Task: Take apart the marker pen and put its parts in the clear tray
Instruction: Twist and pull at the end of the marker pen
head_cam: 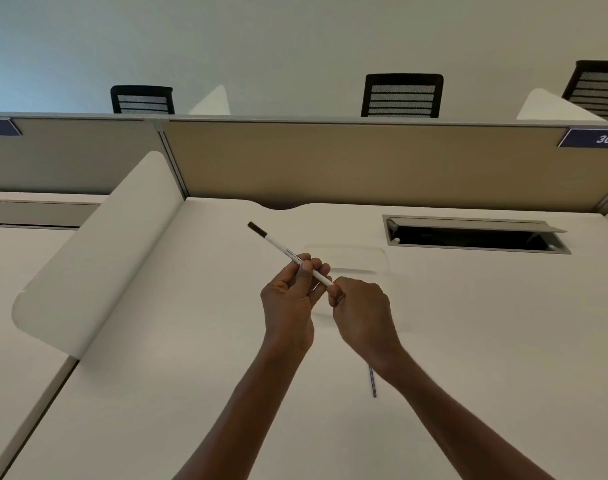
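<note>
Above a white desk (469, 341), two bare hands hold a marker pen (282, 249) in the air, its dark cap angled up and left. The left hand (288, 303) pinches the white barrel between thumb and fingertips; the right hand (363, 311) closes its fingers on the barrel's near end. Behind the hands sits a clear tray (351, 259), faint against the desk, its contents hard to make out. A thin grey rod (373, 382) lies on the desk, partly hidden by the right wrist. An open cable hatch (475, 234) lies to the right, near the tan partition (330, 161).
</note>
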The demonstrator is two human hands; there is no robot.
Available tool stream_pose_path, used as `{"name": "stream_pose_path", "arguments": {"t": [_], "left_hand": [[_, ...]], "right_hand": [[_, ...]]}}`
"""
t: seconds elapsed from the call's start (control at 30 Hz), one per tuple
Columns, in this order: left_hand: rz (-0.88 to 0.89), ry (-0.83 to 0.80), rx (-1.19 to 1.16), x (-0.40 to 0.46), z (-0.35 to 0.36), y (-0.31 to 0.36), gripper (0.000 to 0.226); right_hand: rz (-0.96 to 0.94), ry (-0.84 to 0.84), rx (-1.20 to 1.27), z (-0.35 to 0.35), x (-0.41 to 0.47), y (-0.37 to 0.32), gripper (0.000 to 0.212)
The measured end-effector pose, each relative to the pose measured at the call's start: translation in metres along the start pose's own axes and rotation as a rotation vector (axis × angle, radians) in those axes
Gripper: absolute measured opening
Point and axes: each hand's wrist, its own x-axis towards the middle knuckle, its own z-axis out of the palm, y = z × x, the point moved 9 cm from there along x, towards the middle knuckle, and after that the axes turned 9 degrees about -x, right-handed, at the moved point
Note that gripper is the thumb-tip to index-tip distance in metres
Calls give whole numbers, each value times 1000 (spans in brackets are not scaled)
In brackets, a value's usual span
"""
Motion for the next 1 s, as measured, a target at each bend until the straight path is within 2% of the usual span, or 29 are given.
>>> {"name": "stream_pose_path", "arguments": {"t": [0.07,0.13,0.17,0.2,0.3,0.4,0.53,0.6,0.7,0.9,1.0], "left_hand": [[-15,34,-53,-1,-3,-6,19],[-36,38,-93,-1,-4,-9,20],[-45,25,-105,0,-5,-9,20],[-55,5,-110,1,-4,-8,19],[-97,-70,-97,6,-1,-1,18],[-124,-141,-71,9,6,5,19],[-132,-191,-37,9,11,6,19],[-136,-195,-33,10,9,4,18],[-122,-170,-8,8,3,2,18],[-38,-54,-35,4,-2,2,22],[-23,-14,-106,0,-1,0,20]], "right_hand": [[-33,135,-124,-6,-6,-4,18],[-74,171,-130,-5,-6,-4,18],[-91,108,-65,-1,-3,-1,19],[-75,-19,110,5,2,3,23],[47,-493,805,21,4,9,39],[85,-769,1046,25,-3,6,46],[210,-894,1259,28,-12,-1,39],[268,-885,1307,31,-13,0,36],[256,-763,1200,33,-8,2,32],[215,-344,855,22,3,8,31],[101,-87,479,6,7,8,30]]}}
